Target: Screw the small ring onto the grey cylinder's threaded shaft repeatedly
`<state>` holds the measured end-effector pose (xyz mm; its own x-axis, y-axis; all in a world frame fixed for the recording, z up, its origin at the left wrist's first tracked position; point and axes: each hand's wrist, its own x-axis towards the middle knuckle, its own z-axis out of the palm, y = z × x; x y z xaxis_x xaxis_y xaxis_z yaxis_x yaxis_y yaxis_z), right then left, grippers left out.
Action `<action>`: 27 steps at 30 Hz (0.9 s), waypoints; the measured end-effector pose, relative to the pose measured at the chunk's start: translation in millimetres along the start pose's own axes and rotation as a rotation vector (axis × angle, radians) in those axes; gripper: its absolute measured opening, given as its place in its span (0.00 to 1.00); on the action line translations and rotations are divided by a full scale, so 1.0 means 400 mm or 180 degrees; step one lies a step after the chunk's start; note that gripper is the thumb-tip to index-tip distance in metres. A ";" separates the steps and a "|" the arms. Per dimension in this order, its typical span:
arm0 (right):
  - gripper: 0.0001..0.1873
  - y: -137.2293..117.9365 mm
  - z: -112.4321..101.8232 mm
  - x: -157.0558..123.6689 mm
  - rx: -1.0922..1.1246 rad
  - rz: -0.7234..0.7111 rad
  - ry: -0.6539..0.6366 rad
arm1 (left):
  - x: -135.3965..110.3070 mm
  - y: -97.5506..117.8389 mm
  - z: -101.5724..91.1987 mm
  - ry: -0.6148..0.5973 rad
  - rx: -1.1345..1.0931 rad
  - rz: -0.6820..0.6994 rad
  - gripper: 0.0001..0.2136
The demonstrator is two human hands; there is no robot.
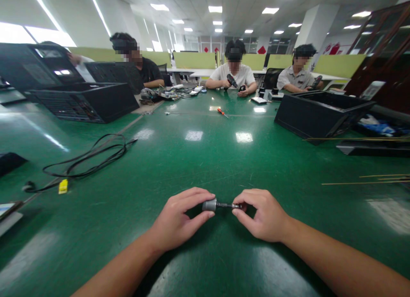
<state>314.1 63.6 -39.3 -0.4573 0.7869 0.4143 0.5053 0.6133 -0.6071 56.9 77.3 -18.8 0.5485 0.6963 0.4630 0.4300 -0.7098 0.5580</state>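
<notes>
My left hand pinches a small grey metal cylinder between thumb and fingers. A thin dark shaft runs from the cylinder toward the right, lying level just above the green table. At the shaft's far end, my right hand is closed with thumb and forefinger on a shiny metal end piece. Whether that end piece is separate from the shaft, I cannot tell. Both hands are close together at the near middle of the table.
A looped black cable with a yellow tag lies left. Black computer cases stand far left, and another open case at right. Thin rods stick in from the right. An orange screwdriver lies ahead; several people sit beyond.
</notes>
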 end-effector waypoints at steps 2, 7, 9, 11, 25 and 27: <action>0.03 0.001 0.000 0.000 0.0001 0.0007 0.0012 | -0.001 -0.001 0.000 -0.0004 -0.0005 -0.0005 0.13; 0.03 0.006 -0.001 0.000 0.0017 0.0027 -0.0001 | 0.001 -0.003 0.000 0.0010 0.0021 0.0009 0.13; 0.03 0.006 -0.002 -0.001 0.0017 0.0034 -0.0011 | 0.002 -0.003 0.001 0.0013 0.0016 0.0015 0.13; 0.03 0.006 -0.002 -0.002 0.0011 0.0041 -0.0008 | 0.001 -0.004 0.001 0.0007 0.0010 0.0008 0.13; 0.03 0.025 0.001 0.010 0.0138 0.0569 0.0170 | 0.026 -0.024 -0.058 0.1114 -0.1017 -0.1755 0.19; 0.03 0.025 0.003 0.011 0.0174 0.0609 0.0136 | 0.031 -0.029 -0.079 0.1360 -0.1443 -0.2172 0.25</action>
<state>316.1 73.2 -44.1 -0.3249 0.8915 0.3156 0.5390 0.4487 -0.7128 36.1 97.5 2.0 -0.0705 0.9926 0.0992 0.1913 -0.0841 0.9779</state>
